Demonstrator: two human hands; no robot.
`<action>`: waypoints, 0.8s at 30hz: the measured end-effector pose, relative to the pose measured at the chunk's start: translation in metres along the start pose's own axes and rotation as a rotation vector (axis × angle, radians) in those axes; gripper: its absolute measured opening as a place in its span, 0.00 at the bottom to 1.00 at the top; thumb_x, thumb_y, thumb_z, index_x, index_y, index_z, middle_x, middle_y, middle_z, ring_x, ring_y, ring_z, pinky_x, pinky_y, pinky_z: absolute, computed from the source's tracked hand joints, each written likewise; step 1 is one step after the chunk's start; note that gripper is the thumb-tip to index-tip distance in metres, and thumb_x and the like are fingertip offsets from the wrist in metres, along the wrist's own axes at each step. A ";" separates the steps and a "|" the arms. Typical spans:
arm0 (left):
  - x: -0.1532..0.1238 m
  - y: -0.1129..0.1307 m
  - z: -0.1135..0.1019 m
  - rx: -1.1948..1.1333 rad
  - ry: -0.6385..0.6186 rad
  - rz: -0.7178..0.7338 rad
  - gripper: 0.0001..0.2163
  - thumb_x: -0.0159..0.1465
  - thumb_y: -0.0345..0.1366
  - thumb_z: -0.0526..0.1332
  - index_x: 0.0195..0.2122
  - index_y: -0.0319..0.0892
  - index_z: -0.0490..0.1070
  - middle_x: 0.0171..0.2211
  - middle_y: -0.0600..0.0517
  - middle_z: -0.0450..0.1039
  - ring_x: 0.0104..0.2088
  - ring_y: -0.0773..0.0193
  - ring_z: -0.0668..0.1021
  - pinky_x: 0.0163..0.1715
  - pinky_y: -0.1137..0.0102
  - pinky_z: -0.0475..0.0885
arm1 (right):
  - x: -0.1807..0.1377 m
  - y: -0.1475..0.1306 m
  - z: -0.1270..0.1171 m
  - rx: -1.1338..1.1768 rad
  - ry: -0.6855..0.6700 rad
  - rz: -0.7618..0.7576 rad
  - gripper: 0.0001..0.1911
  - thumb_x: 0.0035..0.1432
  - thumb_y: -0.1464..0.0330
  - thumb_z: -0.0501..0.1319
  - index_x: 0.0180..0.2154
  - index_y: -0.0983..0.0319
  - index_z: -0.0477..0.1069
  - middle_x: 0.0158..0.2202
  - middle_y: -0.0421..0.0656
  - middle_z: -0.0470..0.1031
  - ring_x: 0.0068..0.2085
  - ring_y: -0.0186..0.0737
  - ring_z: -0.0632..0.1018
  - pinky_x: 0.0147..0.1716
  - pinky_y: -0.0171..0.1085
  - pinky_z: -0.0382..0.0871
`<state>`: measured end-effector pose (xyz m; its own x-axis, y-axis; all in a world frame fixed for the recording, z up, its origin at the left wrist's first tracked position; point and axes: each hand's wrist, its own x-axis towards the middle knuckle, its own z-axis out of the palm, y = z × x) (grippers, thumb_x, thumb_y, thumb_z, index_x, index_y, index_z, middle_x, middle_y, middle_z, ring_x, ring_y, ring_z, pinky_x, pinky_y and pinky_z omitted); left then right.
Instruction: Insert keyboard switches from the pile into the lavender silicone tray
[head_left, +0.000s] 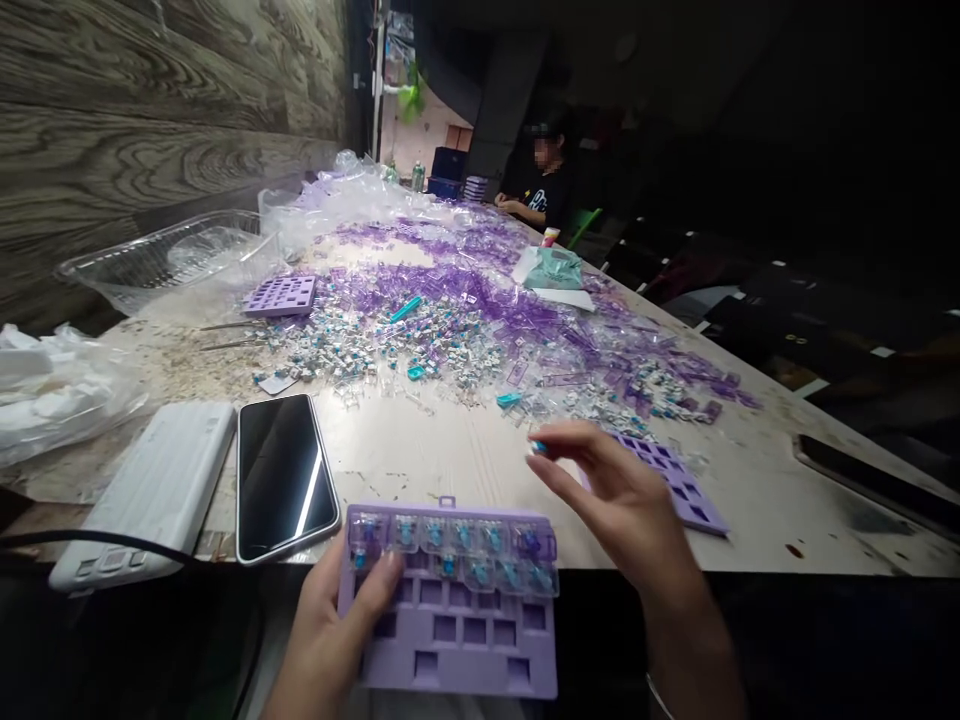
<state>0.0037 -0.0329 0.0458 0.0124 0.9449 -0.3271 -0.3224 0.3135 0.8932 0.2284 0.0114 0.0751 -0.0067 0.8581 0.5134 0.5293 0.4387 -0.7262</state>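
My left hand [334,620] grips a lilac keyboard-shaped tray [469,655] by its left side, the thumb resting on its face. Clear caps over blue parts [463,537] fill the tray's upper two rows, with a gap beside the thumb; square recesses lie bare below. To the upper right of this tray, my right hand [634,515] pinches a tiny blue keyboard switch [538,447] between thumb and forefinger. Just beyond that hand lies a second lilac tray [679,485] with its recesses showing, partly hidden by the hand.
Heaps of white-and-blue switches [457,345] and purple transparent pieces [480,290] cover the table's middle. A phone [287,480] and a white power bank [150,490] with a cable lie left. Another lilac tray [280,296] sits behind. A person [544,185] works at the far end.
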 end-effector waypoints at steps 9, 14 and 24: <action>0.005 0.001 0.008 -0.089 0.026 0.016 0.26 0.50 0.50 0.71 0.46 0.40 0.73 0.40 0.45 0.80 0.43 0.52 0.81 0.46 0.65 0.75 | -0.031 -0.053 0.048 -0.183 -0.098 -0.389 0.07 0.57 0.75 0.65 0.37 0.58 0.74 0.44 0.42 0.73 0.46 0.41 0.71 0.44 0.41 0.68; 0.004 -0.002 0.003 -0.077 0.009 -0.014 0.28 0.49 0.47 0.72 0.48 0.39 0.72 0.39 0.44 0.81 0.38 0.53 0.82 0.39 0.66 0.78 | -0.027 -0.041 0.055 -0.193 -0.117 -0.303 0.07 0.58 0.74 0.65 0.37 0.56 0.75 0.47 0.42 0.72 0.49 0.44 0.69 0.45 0.44 0.66; 0.006 -0.007 0.009 -0.083 0.055 0.035 0.29 0.46 0.46 0.74 0.48 0.42 0.70 0.41 0.47 0.80 0.41 0.56 0.82 0.41 0.70 0.78 | -0.026 -0.038 0.053 -0.210 -0.136 -0.294 0.09 0.60 0.75 0.61 0.39 0.56 0.74 0.49 0.43 0.65 0.51 0.43 0.67 0.46 0.42 0.66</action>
<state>0.0145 -0.0288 0.0400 -0.0509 0.9478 -0.3148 -0.3989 0.2697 0.8764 0.1633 -0.0138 0.0651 -0.2887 0.7377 0.6103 0.6504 0.6189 -0.4403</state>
